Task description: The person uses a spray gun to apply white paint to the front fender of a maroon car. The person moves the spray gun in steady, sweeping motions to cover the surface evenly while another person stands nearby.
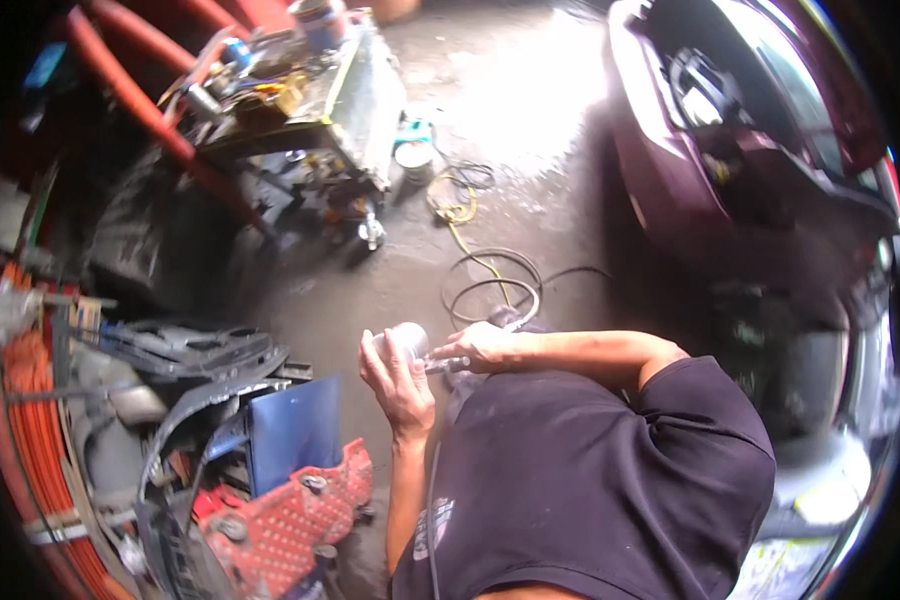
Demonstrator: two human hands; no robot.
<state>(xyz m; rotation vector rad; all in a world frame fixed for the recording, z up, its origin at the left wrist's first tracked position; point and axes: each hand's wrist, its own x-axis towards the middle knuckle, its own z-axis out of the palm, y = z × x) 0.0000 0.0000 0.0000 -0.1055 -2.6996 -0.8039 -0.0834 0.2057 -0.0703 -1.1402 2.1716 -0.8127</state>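
Observation:
My left hand (396, 385) wraps its fingers round a pale, round pad or head (406, 340) of an air tool, in front of my torso. My right hand (478, 347) grips the metal body of the tool (440, 365) just right of it, fingers closed. A dark hose (528, 308) runs from about my right hand into loops over the floor, beside a yellow hose (455, 235). The underside of the round head is hidden by my fingers.
A cluttered metal cart (350, 110) stands ahead left by red beams (130, 90). A maroon car (670, 200) with an open door fills the right. Loose panels, including a blue panel (295, 430) and a red perforated piece (280, 530), lie left. A white bucket (413, 158) sits beside the cart.

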